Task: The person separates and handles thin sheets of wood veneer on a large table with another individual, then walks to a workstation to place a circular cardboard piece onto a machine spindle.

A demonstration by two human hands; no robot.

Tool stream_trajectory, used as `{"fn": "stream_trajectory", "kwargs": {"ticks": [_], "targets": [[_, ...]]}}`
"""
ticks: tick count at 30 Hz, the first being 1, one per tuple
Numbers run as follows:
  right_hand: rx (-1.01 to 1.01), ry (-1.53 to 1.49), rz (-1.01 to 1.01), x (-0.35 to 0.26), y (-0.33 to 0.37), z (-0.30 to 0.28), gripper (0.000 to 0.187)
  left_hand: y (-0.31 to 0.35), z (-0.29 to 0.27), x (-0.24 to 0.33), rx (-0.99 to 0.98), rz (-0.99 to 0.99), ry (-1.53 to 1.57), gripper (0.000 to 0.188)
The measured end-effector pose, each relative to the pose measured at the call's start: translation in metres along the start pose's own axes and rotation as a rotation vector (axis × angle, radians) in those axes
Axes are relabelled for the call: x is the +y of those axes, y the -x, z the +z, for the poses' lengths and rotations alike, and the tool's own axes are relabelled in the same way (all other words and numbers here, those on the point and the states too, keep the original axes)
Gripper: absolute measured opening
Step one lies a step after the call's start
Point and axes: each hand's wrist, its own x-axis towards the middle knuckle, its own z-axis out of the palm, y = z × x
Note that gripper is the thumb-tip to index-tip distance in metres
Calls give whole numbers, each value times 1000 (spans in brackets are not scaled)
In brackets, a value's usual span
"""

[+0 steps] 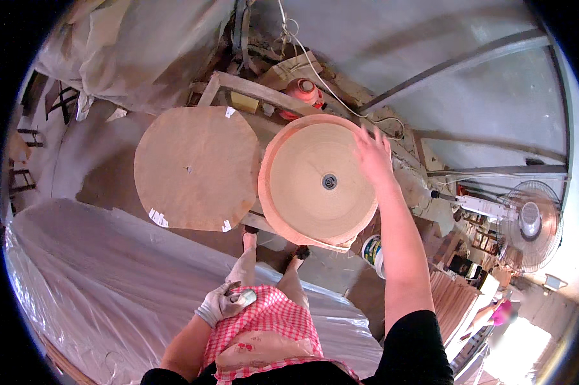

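Observation:
A large round tan disc with a raised pinkish rim and a dark metal hub at its centre is in front of me. Over its right edge reaches my bare right hand, fingers apart, at or just above the rim; contact is unclear. Low by my lap, my left hand wears a dirty whitish glove. It is closed round a small pale grey, rounded object whose kind I cannot make out. Left of the disc lies a flat brown round board with white tape patches and a small centre hole.
A wooden frame and a red rounded object stand behind the disc. To the right are a white bucket, a fan and stacked boards. Plastic sheeting spreads at the left front. Another person is at the far right.

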Motion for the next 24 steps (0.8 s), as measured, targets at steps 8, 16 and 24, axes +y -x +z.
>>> {"fn": "stream_trajectory", "kwargs": {"ticks": [8, 16, 24], "targets": [[299, 168, 348, 85, 16, 66, 68, 22, 32, -5, 109, 9, 112, 43], [608, -53, 496, -41, -66, 122, 74, 14, 30, -7, 32, -65, 151, 37], [-50, 278, -261, -54, 80, 209, 63, 18, 37, -17, 121, 85, -188, 33]]}}
